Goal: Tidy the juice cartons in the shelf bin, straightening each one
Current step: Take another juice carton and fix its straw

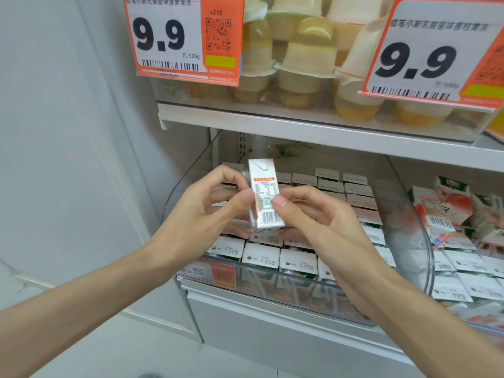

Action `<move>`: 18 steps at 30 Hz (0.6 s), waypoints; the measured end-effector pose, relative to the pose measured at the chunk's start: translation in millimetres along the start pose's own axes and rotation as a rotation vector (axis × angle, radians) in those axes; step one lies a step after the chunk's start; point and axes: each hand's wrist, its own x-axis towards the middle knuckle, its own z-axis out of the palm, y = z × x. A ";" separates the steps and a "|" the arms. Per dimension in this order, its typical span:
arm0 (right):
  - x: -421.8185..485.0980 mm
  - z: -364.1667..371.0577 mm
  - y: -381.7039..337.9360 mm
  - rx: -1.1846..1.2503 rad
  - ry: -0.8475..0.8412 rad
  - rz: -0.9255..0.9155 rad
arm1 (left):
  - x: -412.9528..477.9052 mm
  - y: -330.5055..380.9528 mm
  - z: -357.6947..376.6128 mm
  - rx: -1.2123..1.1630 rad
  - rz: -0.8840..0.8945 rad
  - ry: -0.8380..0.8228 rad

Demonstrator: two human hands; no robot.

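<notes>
Left hand and right hand pinch-grip one juice carton, barcode outward, above the shelf bin; eleven o'clock price tag reads 9.9; white wall at nine.

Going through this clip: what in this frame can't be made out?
Head view only.
1. The carton: its front faces away, and the label print is too small to read.
2. The bin: part of its stock is hidden behind the left hand and right hand, which pinch the carton.
3. The right tag: cut off by the frame's right edge.
4. The cups: partly hidden by that tag and the left tag.
</notes>
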 end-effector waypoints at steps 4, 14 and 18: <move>1.8 -1.2 2.6 0.059 0.013 0.026 | -1.3 -3.2 -2.6 0.134 0.021 -0.099; 0.5 -0.4 -1.2 0.160 -0.018 0.079 | -2.7 -2.1 -3.0 0.191 0.001 -0.265; 2.3 1.8 -3.1 0.191 -0.037 0.131 | -2.3 -5.8 -4.5 0.145 0.010 -0.212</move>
